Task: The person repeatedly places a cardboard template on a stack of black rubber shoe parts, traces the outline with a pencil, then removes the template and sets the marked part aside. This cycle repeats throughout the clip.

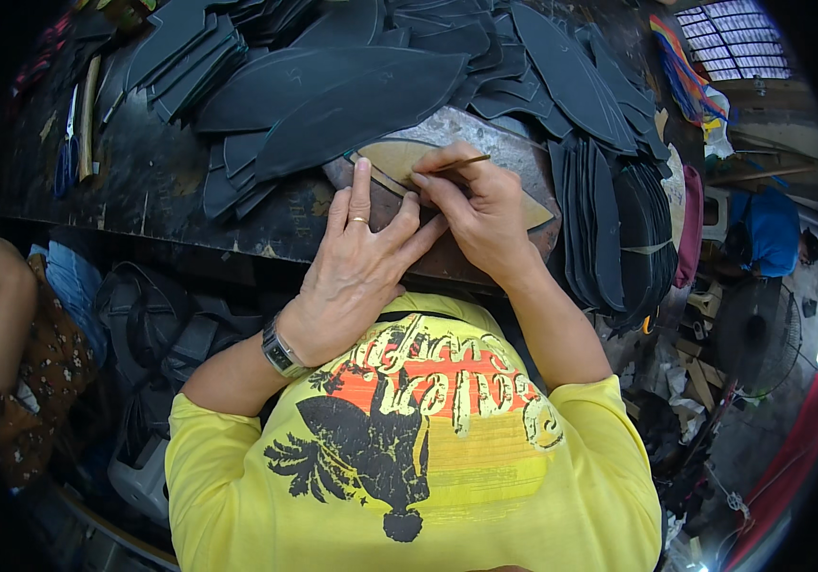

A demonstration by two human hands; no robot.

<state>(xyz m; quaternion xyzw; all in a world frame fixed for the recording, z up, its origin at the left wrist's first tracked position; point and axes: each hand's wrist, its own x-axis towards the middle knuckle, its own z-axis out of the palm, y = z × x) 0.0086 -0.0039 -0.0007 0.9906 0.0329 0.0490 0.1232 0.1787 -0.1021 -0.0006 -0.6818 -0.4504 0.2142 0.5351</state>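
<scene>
A tan, pointed, leaf-shaped template lies on a worn grey slab at the table's near edge. My left hand rests on it, fingers stretched out along its near-left edge. My right hand is closed in a pinch round a thin, brown, pen-like stick. The stick's lower tip is hidden by my fingers, which are touching the template. Just beyond the slab, large dark leaf-shaped sheets overlap in a heap, some bearing faint pale lines.
Stacked dark cut pieces stand close by my right forearm. Scissors with blue handles and a wooden stick lie at the table's left. Another person's arm shows at far left. A fan stands at right, near a person in blue.
</scene>
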